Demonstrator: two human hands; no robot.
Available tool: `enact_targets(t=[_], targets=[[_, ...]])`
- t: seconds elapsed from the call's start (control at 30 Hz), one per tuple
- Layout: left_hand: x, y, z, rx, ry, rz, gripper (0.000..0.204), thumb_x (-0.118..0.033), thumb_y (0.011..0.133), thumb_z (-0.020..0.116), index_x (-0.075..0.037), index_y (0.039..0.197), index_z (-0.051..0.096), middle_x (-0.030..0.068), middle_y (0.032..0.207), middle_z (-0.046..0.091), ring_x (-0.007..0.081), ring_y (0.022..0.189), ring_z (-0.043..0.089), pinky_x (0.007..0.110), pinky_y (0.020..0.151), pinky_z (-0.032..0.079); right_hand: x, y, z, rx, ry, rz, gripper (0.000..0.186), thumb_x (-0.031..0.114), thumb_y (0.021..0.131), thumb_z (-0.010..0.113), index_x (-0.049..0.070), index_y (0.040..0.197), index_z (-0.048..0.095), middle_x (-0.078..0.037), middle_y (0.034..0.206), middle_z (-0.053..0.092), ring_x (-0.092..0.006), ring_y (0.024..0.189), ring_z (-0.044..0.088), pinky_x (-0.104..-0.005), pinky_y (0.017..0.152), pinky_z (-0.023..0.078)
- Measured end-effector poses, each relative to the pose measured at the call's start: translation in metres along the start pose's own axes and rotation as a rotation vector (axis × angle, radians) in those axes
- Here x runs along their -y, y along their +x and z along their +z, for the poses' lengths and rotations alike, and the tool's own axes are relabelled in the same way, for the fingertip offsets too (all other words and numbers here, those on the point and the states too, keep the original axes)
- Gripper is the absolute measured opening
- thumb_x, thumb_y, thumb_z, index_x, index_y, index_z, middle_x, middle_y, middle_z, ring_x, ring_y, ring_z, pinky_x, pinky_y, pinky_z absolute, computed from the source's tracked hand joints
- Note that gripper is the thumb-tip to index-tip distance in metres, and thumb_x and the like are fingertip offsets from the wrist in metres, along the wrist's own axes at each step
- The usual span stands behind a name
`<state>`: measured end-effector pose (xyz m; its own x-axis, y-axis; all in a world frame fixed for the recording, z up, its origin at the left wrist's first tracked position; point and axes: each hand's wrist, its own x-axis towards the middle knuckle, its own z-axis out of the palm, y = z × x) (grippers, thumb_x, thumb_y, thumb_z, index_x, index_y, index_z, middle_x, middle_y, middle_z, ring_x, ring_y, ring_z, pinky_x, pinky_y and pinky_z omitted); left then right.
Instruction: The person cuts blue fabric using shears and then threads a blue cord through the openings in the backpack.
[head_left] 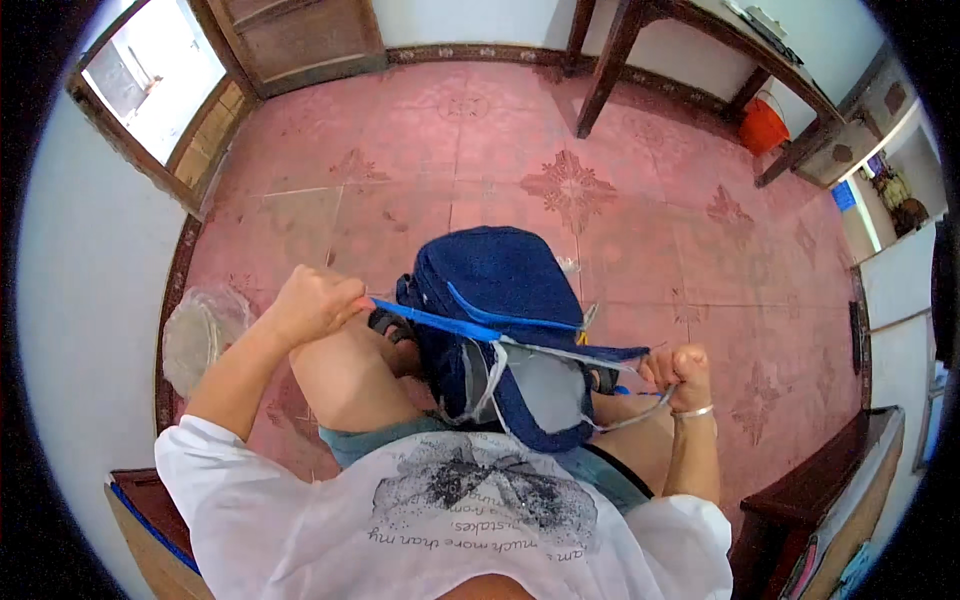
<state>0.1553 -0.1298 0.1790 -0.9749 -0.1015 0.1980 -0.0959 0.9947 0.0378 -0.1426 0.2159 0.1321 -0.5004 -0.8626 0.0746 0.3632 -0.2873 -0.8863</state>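
A dark blue backpack point(495, 262) stands on the floor between my legs, its opening toward me and its pale grey lining showing. My left hand point(322, 303) is closed round the end of a bright blue strip point(430, 318) of the bag, pulled out to the left. On the other side, my right hand point(682, 375) is a fist on the dark blue, grey-edged rim point(610, 353) of the same bag. Between both hands the fabric is stretched nearly straight. A thin grey cord or trim point(640, 412) loops below the right hand.
A clear plastic bag point(205, 335) lies by the left wall. An orange bucket point(763, 127) sits under a wooden table point(610, 65) at the far right. Dark wooden furniture point(810, 480) stands close on my right, and a wooden door point(295, 45) is at the far left.
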Motion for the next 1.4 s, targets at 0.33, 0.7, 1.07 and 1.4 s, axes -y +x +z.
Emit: enact_targets(t=[0.33, 0.7, 1.07, 1.4], targets=[[-0.043, 0.047, 0.039, -0.188, -0.196, 0.254, 0.028, -0.032, 0.073, 0.057, -0.012, 0.057, 0.045, 0.0051, 0.050, 0.049, 0.0220, 0.046, 0.052, 0.034, 0.040, 0.039, -0.030, 0.015, 0.090, 0.148, -0.606, -0.033, 0.017, 0.015, 0.072, 0.062, 0.001, 0.064, 0.059, -0.003, 0.057, 0.053, -0.0111, 0.054, 0.050, -0.0233, 0.048, 0.040], [0.022, 0.001, 0.086, 0.006, -0.101, -0.158, 0.024, -0.028, 0.077, 0.053, -0.009, 0.063, 0.051, 0.0116, 0.060, 0.055, 0.0312, 0.057, 0.054, 0.039, 0.048, 0.043, -0.056, 0.009, 0.005, -0.275, -0.076, 0.219, 0.030, 0.017, 0.081, 0.049, 0.009, 0.054, 0.043, 0.004, 0.046, 0.031, -0.0077, 0.043, 0.031, -0.0238, 0.051, 0.036], [-0.038, 0.008, 0.189, 0.560, -0.400, -0.145, 0.051, -0.053, 0.067, 0.054, -0.011, 0.094, 0.058, 0.0142, 0.091, 0.058, 0.0294, 0.086, 0.055, 0.040, 0.072, 0.043, -0.132, 0.011, 0.064, 0.351, -0.490, 0.407, 0.022, 0.010, 0.078, 0.052, 0.000, 0.059, 0.054, -0.001, 0.058, 0.054, -0.0065, 0.056, 0.048, -0.0212, 0.053, 0.039], [-0.109, 0.013, 0.229, 0.154, -0.120, -0.207, 0.042, -0.033, 0.060, 0.065, -0.005, 0.087, 0.049, 0.0101, 0.082, 0.049, 0.0239, 0.079, 0.046, 0.035, 0.064, 0.032, -0.144, -0.017, 0.082, 0.547, -0.431, 0.261, 0.020, 0.009, 0.076, 0.052, -0.003, 0.059, 0.050, -0.008, 0.066, 0.055, -0.0124, 0.059, 0.052, -0.0245, 0.054, 0.041]])
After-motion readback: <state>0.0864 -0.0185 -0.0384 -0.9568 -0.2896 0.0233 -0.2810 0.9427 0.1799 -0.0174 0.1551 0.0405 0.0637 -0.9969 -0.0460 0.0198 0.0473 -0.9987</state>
